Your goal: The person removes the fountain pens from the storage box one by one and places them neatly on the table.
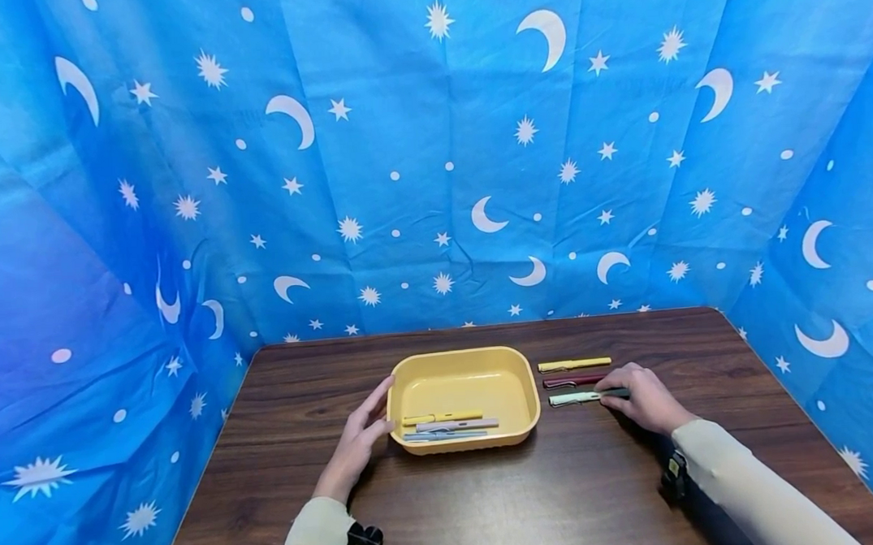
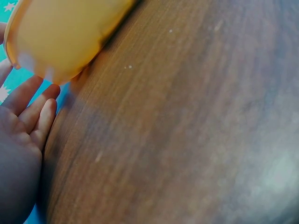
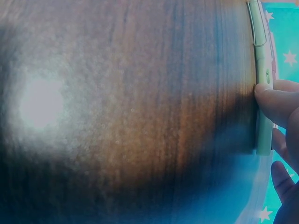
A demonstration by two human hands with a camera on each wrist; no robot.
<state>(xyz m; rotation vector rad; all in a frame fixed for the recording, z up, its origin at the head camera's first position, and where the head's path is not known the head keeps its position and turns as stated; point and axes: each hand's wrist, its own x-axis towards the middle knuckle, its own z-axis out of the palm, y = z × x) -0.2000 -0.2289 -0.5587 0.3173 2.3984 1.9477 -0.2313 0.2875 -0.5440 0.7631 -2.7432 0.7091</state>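
A yellow plastic tray (image 1: 466,447) stands on the wooden table, with a yellow pen (image 1: 443,417), a pale grey-lilac pen (image 1: 458,424) and a blue-grey pen (image 1: 445,435) lying along its near side. My left hand (image 1: 358,442) touches the tray's left end with extended fingers; in the left wrist view its fingertips meet the tray wall (image 2: 60,37). Right of the tray, my right hand (image 1: 643,398) pinches a light green pen (image 1: 574,398) between thumb and fingers. The right wrist view shows the thumb on the barrel of this pen (image 3: 264,65), its clip pointing away from the hand.
Behind the green pen lie a dark red pen (image 1: 569,381) and another yellow pen (image 1: 575,365), roughly parallel to it. The brown table (image 1: 476,506) ends at a blue curtain (image 1: 402,144) with moons and stars, which hangs behind and on both sides.
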